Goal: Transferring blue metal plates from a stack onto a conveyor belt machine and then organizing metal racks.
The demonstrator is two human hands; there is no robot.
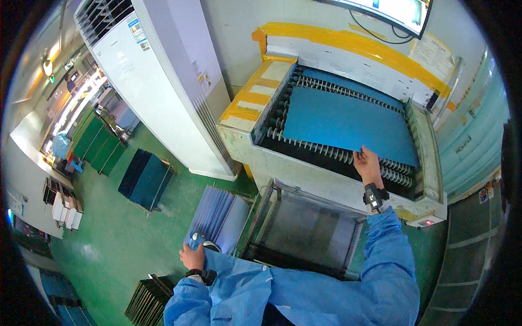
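A flat blue panel (pixel 348 122) lies on the ridged rollers of a conveyor machine (pixel 304 165). My right hand (pixel 367 164) is at the panel's near edge, fingers bent, fingertips and thumb pinching that edge. Low on the left, my left hand (pixel 192 257) hangs beside my blue coat, with thumb and fingers apart and nothing visible in it. Just beyond it a row of bluish panels (pixel 212 214) stands upright on the floor. A second blue panel (pixel 348 84) sits farther back on the rollers, partly under the white cover.
An empty-looking metal-framed rack (pixel 310 225) stands between me and the machine. A tall white air conditioner (pixel 157 81) rises at the machine's left. Dark stacked panels (pixel 144 179) and a slotted rack (pixel 148 299) stand on the green floor (pixel 103 233). A screen (pixel 386 12) hangs above.
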